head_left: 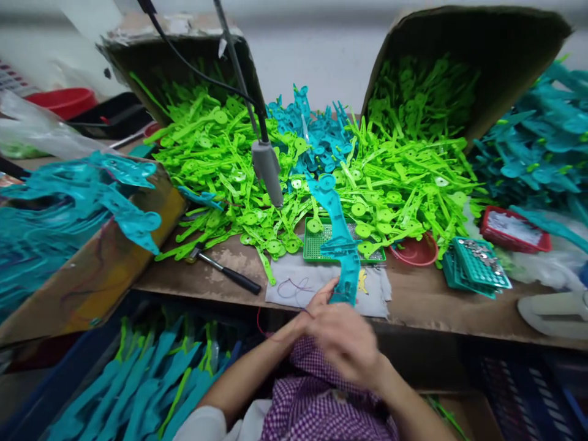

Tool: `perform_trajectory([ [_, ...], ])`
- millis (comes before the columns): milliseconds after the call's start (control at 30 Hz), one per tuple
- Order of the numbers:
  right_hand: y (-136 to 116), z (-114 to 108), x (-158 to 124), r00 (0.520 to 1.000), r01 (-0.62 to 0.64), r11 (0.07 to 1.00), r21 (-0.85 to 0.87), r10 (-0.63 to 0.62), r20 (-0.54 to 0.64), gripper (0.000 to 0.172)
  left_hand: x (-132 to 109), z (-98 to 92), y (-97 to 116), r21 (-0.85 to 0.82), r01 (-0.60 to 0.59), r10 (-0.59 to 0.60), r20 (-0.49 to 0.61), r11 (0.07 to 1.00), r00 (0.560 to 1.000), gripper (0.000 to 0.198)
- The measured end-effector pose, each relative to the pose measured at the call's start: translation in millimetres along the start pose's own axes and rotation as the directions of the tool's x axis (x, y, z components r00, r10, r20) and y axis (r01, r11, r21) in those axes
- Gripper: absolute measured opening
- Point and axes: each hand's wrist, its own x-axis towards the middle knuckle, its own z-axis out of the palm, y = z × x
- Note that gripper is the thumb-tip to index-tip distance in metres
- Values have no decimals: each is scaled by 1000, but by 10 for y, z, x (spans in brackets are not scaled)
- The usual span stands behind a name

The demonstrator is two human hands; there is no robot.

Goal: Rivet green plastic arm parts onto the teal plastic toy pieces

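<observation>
My left hand [316,303] grips the lower end of a long teal plastic part [339,239], which stands up over a white cloth [294,283] and a green mesh tray [316,244]. My right hand [344,340] lies just in front of the left hand, smeared by motion, so its fingers do not show clearly. A hanging grey electric screwdriver [267,171] dangles on its cable to the upper left of the teal part. Behind lies a big heap of bright green plastic parts [395,184] with some teal ones [316,128] in the middle.
Two tilted cardboard boxes [482,55] spill green parts at the back. Teal parts fill a box [92,257] at left, a bin [138,380] below and a pile [537,141] at right. A hammer [225,269], a red bowl [416,252] and screw trays [480,263] lie on the bench.
</observation>
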Motion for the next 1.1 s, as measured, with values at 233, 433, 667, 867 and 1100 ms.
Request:
perform_trajectory([
  [233, 869, 15, -428, 686, -627, 757, 182, 648, -330, 33, 363, -140, 185, -108, -90, 95, 42, 990, 995, 85],
  [433, 1078, 217, -489, 705, -596, 782, 183, 619, -346, 28, 502, -163, 111, -81, -6, 3, -34, 997, 999, 65],
  [667, 1011, -243, -635, 766, -600, 800, -5, 573, -292, 35, 603, -175, 91, -304, 194, -264, -209, 933, 942, 43],
  [867, 1493, -1827, -1275, 450, -850, 467, -244, 403, -797, 38, 652, -239, 162, -344, 292, -362, -157, 892, 919, 39],
  [1100, 2030, -2549, -1557, 441, -886, 109, -450, 495, -749, 36, 565, -272, 95, -7, 106, -106, -10, 994, 994, 62],
])
